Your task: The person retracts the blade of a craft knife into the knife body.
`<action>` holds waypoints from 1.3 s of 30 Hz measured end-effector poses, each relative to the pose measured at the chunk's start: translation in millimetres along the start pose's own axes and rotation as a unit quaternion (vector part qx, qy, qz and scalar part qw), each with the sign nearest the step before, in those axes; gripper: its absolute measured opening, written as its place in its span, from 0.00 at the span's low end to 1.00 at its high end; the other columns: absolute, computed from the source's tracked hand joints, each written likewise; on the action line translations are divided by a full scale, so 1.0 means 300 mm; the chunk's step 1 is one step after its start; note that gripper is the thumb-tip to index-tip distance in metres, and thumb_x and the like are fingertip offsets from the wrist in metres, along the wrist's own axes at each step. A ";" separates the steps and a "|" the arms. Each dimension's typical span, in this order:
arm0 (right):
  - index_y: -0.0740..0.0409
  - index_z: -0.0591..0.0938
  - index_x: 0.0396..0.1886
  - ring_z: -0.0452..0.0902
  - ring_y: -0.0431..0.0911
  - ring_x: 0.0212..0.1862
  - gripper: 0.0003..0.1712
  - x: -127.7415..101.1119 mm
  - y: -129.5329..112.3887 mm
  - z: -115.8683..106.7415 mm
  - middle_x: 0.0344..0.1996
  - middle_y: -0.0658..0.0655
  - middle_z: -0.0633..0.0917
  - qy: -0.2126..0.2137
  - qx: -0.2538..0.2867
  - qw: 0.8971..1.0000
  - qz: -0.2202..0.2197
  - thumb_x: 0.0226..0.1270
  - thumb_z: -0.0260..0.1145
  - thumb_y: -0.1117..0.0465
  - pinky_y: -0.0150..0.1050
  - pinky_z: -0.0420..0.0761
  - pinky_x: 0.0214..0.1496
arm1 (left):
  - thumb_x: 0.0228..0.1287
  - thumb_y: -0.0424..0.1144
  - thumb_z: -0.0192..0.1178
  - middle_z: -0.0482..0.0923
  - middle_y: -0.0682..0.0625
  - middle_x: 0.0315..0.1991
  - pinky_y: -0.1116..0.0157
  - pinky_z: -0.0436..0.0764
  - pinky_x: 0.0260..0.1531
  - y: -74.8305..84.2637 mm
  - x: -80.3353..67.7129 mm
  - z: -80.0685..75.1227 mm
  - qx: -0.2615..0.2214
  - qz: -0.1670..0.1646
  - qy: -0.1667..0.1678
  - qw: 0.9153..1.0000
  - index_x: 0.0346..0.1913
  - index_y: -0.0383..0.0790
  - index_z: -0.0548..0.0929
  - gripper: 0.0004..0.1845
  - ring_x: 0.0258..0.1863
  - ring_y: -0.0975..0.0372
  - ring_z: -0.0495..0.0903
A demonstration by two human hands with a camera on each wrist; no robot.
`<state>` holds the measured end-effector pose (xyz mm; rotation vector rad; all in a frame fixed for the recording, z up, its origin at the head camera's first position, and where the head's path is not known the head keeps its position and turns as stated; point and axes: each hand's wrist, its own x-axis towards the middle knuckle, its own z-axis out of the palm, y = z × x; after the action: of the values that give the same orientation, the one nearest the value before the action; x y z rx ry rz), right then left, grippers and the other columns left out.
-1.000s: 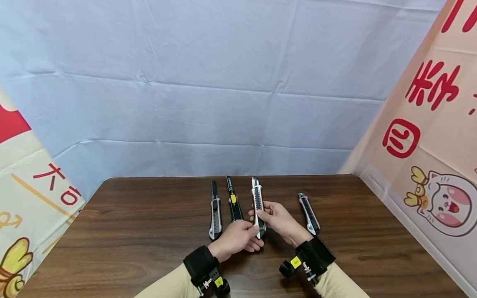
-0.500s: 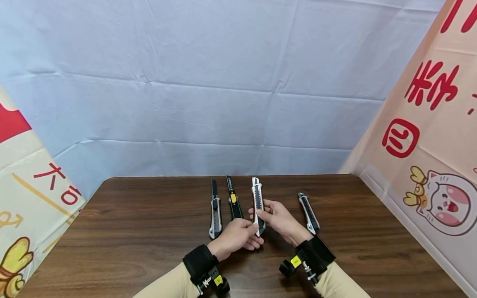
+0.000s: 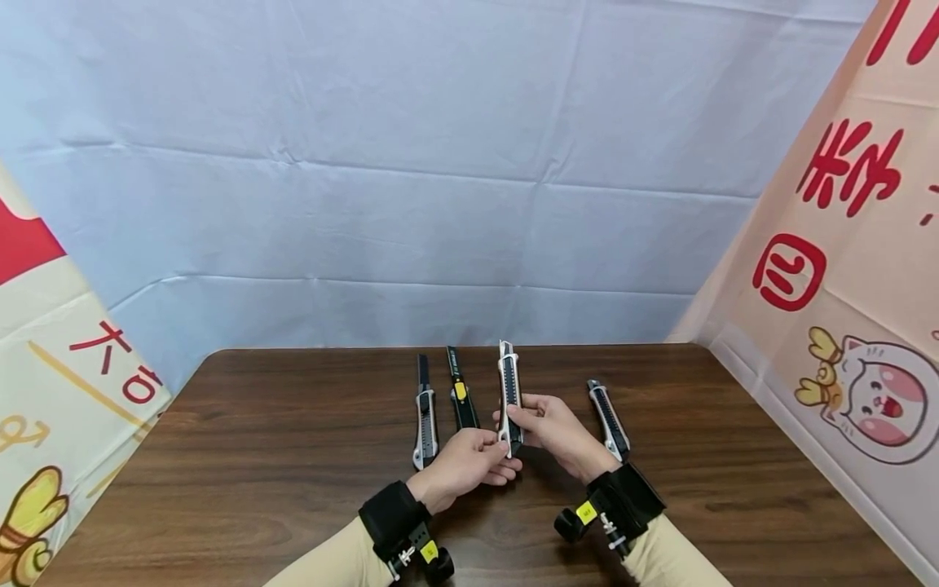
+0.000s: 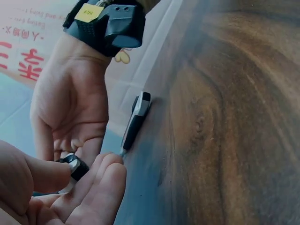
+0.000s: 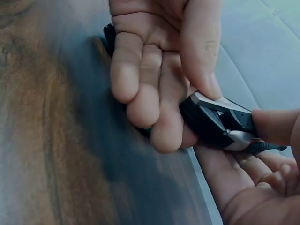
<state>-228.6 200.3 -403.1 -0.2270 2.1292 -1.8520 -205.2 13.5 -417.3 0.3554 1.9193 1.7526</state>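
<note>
Both hands hold one silver-and-black utility knife above the dark wooden table, its tip pointing away from me. My left hand grips the knife's near end between thumb and fingers. My right hand holds the body, with the thumb pressed on its top face. Three other utility knives lie on the table: a silver one at the left, a black one with a yellow slider beside it, and a grey one right of my right hand.
A pale blue cloth backdrop hangs behind the table. Printed banners stand at the left and right sides. Black camera straps sit on both wrists.
The held knife has tilted a little more upright, its tip slightly higher and further right. Both hands have shifted slightly with it. The other knives have not moved.
</note>
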 end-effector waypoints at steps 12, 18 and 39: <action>0.78 0.66 0.65 0.83 0.43 0.50 0.26 -0.001 0.011 0.015 0.55 0.72 0.80 -0.002 -0.019 0.999 -0.034 0.78 0.52 0.60 0.41 0.83 0.57 | 0.77 0.40 0.48 0.87 0.39 0.39 0.64 0.87 0.38 -0.017 0.010 0.008 -0.014 0.006 0.020 1.000 0.52 0.26 0.80 0.19 0.34 0.60 0.87; 0.77 0.65 0.66 0.82 0.45 0.53 0.26 -0.003 0.012 0.019 0.56 0.72 0.79 -0.006 -0.020 0.999 -0.026 0.78 0.52 0.63 0.39 0.83 0.56 | 0.77 0.42 0.48 0.87 0.38 0.37 0.65 0.87 0.36 -0.023 0.014 0.009 0.001 0.006 0.023 1.000 0.48 0.26 0.82 0.20 0.32 0.62 0.87; 0.75 0.61 0.69 0.79 0.48 0.56 0.28 0.000 0.013 0.016 0.58 0.72 0.78 -0.019 -0.044 0.999 -0.016 0.77 0.53 0.63 0.40 0.82 0.56 | 0.77 0.42 0.47 0.87 0.39 0.36 0.64 0.87 0.35 -0.033 0.017 0.011 0.011 0.001 0.024 1.000 0.49 0.27 0.82 0.20 0.31 0.61 0.86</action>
<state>-226.6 196.5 -407.6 -0.3168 2.1954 -1.7582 -206.1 17.7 -428.0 0.3257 1.9749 1.7566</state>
